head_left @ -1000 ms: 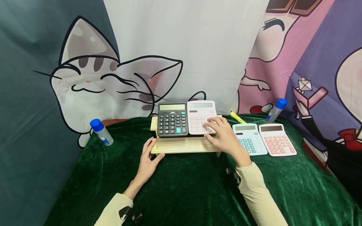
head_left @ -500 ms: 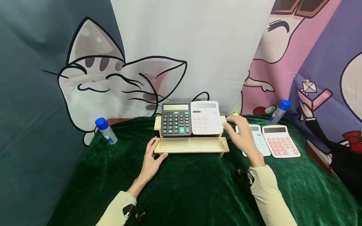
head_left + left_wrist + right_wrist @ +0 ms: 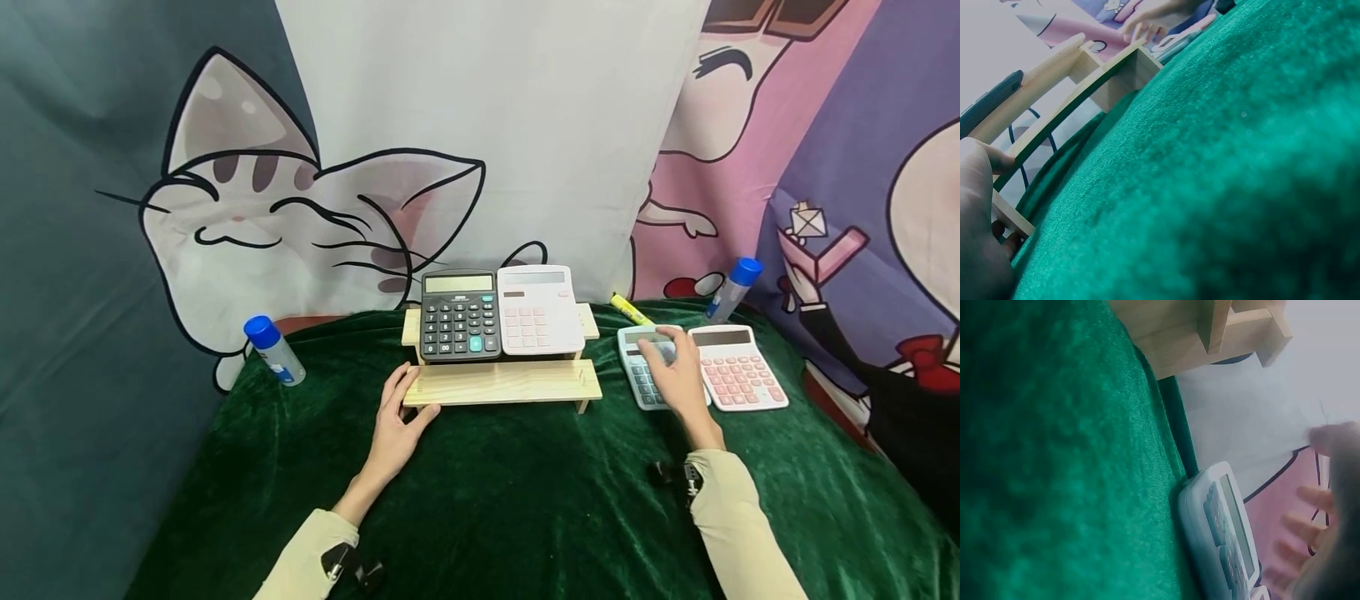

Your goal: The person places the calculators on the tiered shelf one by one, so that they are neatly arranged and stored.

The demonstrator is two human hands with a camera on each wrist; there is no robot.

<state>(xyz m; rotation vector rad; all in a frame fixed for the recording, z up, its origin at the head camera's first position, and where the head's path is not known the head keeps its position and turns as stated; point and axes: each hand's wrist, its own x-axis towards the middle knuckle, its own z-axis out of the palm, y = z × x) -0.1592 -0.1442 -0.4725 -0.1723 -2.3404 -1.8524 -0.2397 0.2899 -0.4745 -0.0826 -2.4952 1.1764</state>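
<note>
A two-tier wooden stand (image 3: 502, 383) sits mid-table. On its upper tier lean a black calculator (image 3: 459, 317) and, touching its right side, a white calculator with pink keys (image 3: 538, 312). My left hand (image 3: 393, 429) holds the left end of the lower tier, thumb at the front edge; the left wrist view shows fingers by the stand's leg (image 3: 1013, 215). My right hand (image 3: 681, 375) is over a light blue calculator (image 3: 643, 379), fingers spread and holding nothing. In the right wrist view the fingers show above the blue calculator (image 3: 1219, 534).
Right of the blue calculator lies a pink-keyed calculator (image 3: 738, 371). A yellow highlighter (image 3: 630, 310) lies behind them. Blue-capped bottles stand at left (image 3: 276, 350) and right (image 3: 733, 292). Green velvet cloth (image 3: 510, 500) covers the table; a printed curtain (image 3: 562, 125) hangs behind.
My right hand has left the white calculator and moved right, over the light blue one. My left hand stays on the stand's left end.
</note>
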